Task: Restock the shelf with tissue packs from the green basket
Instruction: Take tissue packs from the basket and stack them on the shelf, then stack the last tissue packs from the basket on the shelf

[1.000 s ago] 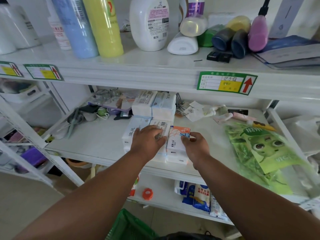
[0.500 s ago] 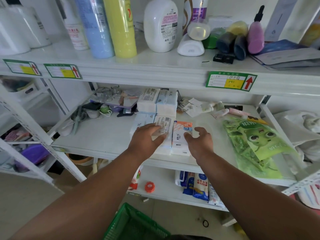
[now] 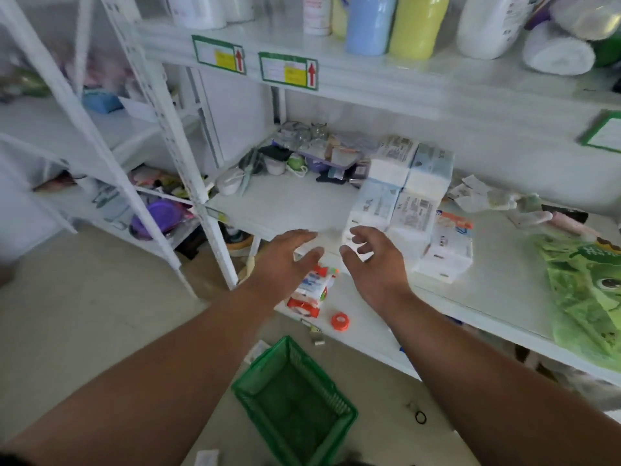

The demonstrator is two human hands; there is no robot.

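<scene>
Several white tissue packs [image 3: 405,193] are stacked together on the middle shelf [image 3: 285,206]; the front right one [image 3: 448,248] has an orange label. My left hand [image 3: 285,260] and my right hand [image 3: 374,264] hover side by side in front of the shelf's front edge, just left of the stack, both with fingers spread and nothing in them. On the floor below my arms stands the green basket [image 3: 295,401]; I see no packs inside it.
Tall bottles [image 3: 393,21] line the top shelf. Small clutter [image 3: 295,156] sits at the middle shelf's back left. A green bag [image 3: 588,290] lies at right. A packet stack [image 3: 311,290] and orange tape roll [image 3: 340,321] sit on the lower shelf. A white shelf post [image 3: 188,169] stands left.
Both hands have let go of the tissue packs and pulled back from the stack toward the shelf's front edge. The view has swung left and down, so the whole green basket shows.
</scene>
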